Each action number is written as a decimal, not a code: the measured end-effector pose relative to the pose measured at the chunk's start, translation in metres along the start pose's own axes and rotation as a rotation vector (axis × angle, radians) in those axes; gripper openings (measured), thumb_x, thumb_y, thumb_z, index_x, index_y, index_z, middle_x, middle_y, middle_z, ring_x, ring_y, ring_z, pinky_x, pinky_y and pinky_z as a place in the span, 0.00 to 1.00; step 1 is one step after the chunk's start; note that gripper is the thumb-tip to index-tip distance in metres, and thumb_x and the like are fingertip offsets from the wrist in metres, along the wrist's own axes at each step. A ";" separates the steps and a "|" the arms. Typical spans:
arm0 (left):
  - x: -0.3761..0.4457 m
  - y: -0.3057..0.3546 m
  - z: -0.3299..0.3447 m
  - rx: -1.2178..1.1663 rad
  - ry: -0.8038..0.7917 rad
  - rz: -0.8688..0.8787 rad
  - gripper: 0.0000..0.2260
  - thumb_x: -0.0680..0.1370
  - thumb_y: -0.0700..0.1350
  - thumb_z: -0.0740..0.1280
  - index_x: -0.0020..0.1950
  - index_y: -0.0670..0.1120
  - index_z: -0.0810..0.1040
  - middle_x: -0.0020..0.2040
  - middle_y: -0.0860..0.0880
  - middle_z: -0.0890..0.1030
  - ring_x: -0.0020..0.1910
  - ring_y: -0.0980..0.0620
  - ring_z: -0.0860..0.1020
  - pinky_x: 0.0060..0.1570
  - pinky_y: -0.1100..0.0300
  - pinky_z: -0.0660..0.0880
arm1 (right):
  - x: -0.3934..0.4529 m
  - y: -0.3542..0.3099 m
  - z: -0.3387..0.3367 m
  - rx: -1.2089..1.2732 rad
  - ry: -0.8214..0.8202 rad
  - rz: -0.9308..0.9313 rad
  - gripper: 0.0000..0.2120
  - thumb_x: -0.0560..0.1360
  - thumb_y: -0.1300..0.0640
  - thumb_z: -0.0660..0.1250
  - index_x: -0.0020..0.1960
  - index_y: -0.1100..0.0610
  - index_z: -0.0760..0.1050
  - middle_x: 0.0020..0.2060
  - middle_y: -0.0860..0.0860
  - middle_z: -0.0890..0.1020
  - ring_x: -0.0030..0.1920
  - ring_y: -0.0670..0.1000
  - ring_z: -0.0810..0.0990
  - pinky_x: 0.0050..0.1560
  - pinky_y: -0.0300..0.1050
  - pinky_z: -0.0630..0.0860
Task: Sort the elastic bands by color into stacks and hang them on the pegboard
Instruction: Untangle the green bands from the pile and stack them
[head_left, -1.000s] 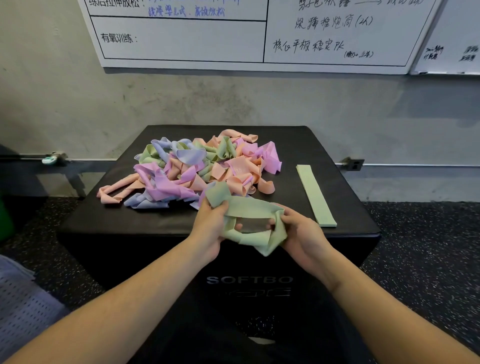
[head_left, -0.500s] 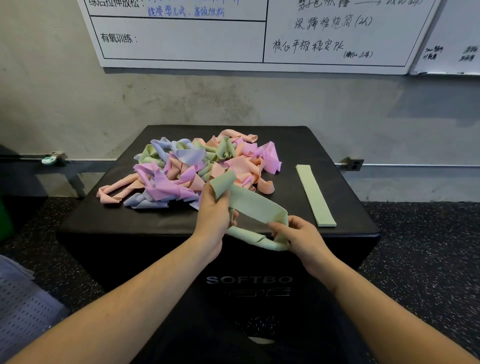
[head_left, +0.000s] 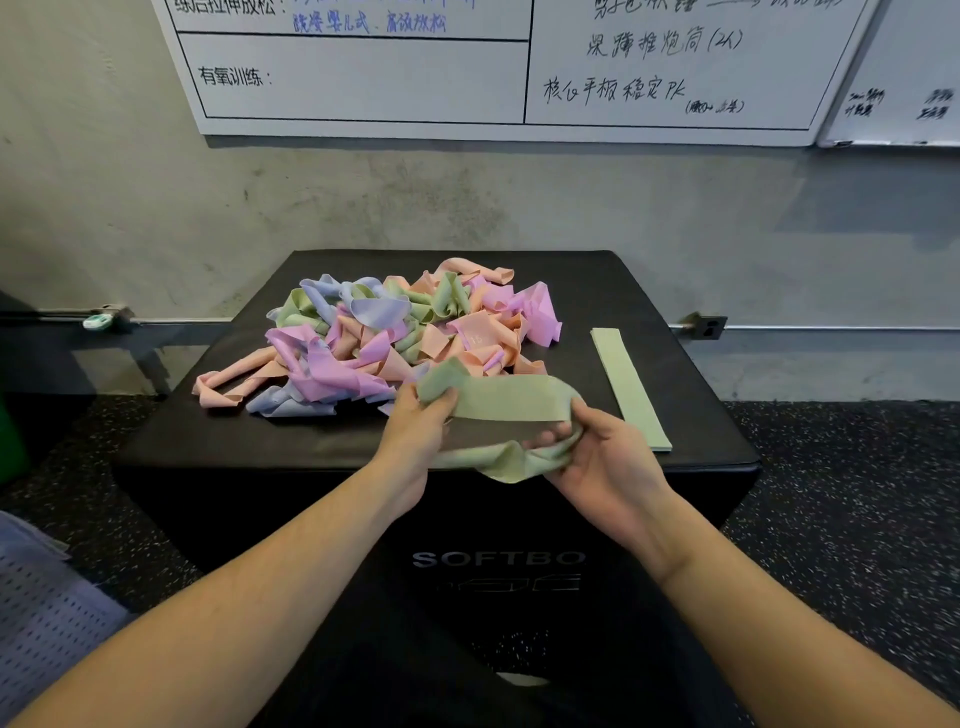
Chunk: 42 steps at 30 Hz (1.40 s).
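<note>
At nine o'clock on the black box (head_left: 649, 291), the heap (head_left: 374, 332) of tangled bands lies unsorted: pink, peach, lilac-blue and green, too knotted to count, though several of each colour show. Towards six o'clock, the left hand (head_left: 415, 436) pinches one end of a green band (head_left: 498, 400), fingers curled on it. A second ago that band was bunched and twisted between both hands; now it is drawn out into an open loop, the far strip flat, the near strip still rumpled. That suggests it is nearly ready to be flattened and laid down. The right hand (head_left: 602, 462) grips the other end, fingers curled round the crumpled fold. At three o'clock lies the green stack (head_left: 628, 384), flat and straight; it looks like one band, perhaps more. So: one heap, one band in hand, one stack begun, no pegboard in view.
</note>
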<state>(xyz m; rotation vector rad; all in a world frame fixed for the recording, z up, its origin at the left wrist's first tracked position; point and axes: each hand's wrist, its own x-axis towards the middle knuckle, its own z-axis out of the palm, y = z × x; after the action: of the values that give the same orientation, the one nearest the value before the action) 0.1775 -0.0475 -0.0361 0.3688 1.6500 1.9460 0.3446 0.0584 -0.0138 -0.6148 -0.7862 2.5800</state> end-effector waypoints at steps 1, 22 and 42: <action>0.000 -0.002 0.000 0.043 -0.023 0.016 0.10 0.83 0.45 0.67 0.63 0.48 0.73 0.56 0.48 0.81 0.45 0.55 0.79 0.40 0.63 0.75 | 0.002 0.000 0.001 0.010 -0.001 -0.001 0.10 0.82 0.56 0.57 0.55 0.57 0.76 0.29 0.48 0.65 0.29 0.48 0.67 0.42 0.44 0.73; -0.003 0.010 -0.006 -0.263 0.003 -0.151 0.07 0.84 0.45 0.65 0.61 0.53 0.76 0.62 0.47 0.81 0.59 0.45 0.80 0.45 0.49 0.79 | 0.003 -0.009 -0.037 -0.444 0.193 -0.143 0.11 0.83 0.59 0.63 0.62 0.59 0.80 0.56 0.57 0.85 0.53 0.53 0.85 0.50 0.46 0.81; -0.001 0.012 -0.005 -0.136 0.152 0.116 0.07 0.82 0.49 0.67 0.60 0.56 0.77 0.52 0.51 0.84 0.51 0.49 0.81 0.52 0.48 0.79 | 0.005 -0.005 -0.050 -0.737 0.317 -0.108 0.19 0.75 0.56 0.76 0.61 0.57 0.72 0.58 0.57 0.80 0.57 0.54 0.82 0.56 0.52 0.83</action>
<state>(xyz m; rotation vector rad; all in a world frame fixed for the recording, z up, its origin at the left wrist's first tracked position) 0.1726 -0.0530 -0.0251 0.2750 1.6083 2.2077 0.3669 0.0860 -0.0493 -1.1113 -1.6008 1.9694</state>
